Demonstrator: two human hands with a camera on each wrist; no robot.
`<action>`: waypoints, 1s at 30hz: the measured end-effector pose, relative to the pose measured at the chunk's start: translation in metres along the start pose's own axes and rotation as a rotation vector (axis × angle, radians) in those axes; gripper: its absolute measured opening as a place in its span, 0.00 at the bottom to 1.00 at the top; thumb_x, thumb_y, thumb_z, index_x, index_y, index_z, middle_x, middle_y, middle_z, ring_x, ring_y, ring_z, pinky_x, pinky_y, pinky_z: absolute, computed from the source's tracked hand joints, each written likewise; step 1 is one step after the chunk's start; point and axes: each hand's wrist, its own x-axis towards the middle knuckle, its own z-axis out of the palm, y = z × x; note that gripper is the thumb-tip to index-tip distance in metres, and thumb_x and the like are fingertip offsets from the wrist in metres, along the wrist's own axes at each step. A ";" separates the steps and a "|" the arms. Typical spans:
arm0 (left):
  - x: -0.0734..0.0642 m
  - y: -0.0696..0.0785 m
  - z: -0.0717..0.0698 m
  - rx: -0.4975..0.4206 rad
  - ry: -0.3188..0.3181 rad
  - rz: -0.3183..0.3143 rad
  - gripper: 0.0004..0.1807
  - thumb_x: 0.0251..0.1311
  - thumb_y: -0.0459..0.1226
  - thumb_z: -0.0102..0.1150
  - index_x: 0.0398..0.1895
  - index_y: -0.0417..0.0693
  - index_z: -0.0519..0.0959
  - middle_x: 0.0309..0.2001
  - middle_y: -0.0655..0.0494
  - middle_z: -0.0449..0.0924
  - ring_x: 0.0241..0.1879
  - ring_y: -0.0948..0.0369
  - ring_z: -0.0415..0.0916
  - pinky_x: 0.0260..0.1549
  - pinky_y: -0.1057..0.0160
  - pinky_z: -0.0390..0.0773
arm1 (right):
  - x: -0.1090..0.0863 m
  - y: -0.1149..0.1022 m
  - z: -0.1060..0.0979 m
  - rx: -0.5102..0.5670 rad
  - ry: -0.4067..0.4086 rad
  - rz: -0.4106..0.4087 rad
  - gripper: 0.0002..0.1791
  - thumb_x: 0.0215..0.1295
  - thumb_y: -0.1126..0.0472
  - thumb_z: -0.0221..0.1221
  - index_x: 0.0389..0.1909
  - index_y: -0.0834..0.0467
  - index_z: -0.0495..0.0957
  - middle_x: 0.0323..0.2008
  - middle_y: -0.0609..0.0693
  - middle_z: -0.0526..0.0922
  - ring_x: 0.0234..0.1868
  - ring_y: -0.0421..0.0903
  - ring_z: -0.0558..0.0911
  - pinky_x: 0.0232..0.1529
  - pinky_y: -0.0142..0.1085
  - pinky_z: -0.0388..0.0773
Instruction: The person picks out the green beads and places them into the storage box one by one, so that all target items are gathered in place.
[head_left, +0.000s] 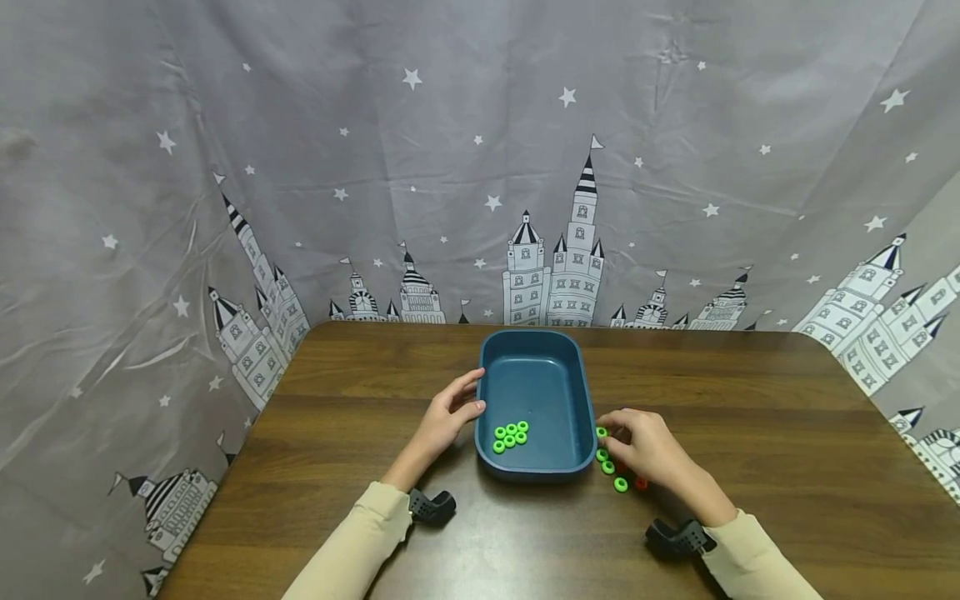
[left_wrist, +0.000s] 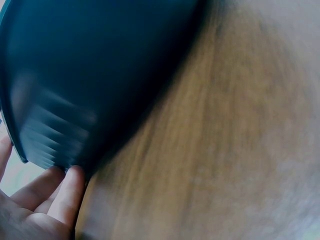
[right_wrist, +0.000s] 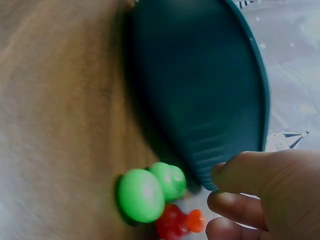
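A dark blue rectangular tray (head_left: 532,387) stands on the table with several small green rings (head_left: 510,441) at its near left. My left hand (head_left: 447,414) is at the tray's left wall, its fingertips (left_wrist: 75,182) against the outside. Off the tray's right side, my right hand (head_left: 642,443) reaches down over loose rings, fingers bent. A green ring (head_left: 602,432) shows right at its fingertips. In the right wrist view the fingers (right_wrist: 235,207) stand a little apart, with nothing visible between them. More green rings (right_wrist: 141,195) and red rings (right_wrist: 172,222) lie beside that hand, some hidden under it.
Brown wood-grain table (head_left: 360,367) spreads out on both sides of the tray. Behind it hangs a grey curtain (head_left: 450,150) printed with castles and stars. A black band with a camera is strapped on each wrist.
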 end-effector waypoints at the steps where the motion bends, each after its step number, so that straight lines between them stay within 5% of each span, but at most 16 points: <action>1: 0.000 0.000 0.000 -0.001 0.000 0.001 0.31 0.69 0.31 0.57 0.75 0.39 0.65 0.69 0.30 0.70 0.65 0.36 0.74 0.56 0.58 0.82 | 0.001 0.000 -0.002 -0.001 0.004 -0.001 0.08 0.57 0.68 0.69 0.39 0.60 0.87 0.29 0.45 0.86 0.26 0.31 0.78 0.28 0.29 0.78; 14: -0.001 -0.003 -0.003 0.014 0.023 -0.023 0.31 0.69 0.32 0.57 0.75 0.42 0.66 0.69 0.32 0.71 0.66 0.39 0.73 0.58 0.49 0.82 | 0.016 -0.003 -0.015 -0.046 0.100 -0.018 0.09 0.55 0.69 0.69 0.39 0.61 0.87 0.29 0.47 0.86 0.26 0.32 0.75 0.28 0.29 0.75; 30: 0.000 -0.001 0.001 0.027 0.025 -0.020 0.30 0.69 0.31 0.57 0.74 0.43 0.67 0.69 0.33 0.72 0.65 0.38 0.74 0.56 0.54 0.82 | 0.052 -0.040 -0.006 0.058 0.065 -0.063 0.10 0.60 0.67 0.67 0.43 0.62 0.88 0.35 0.52 0.88 0.26 0.34 0.76 0.28 0.28 0.75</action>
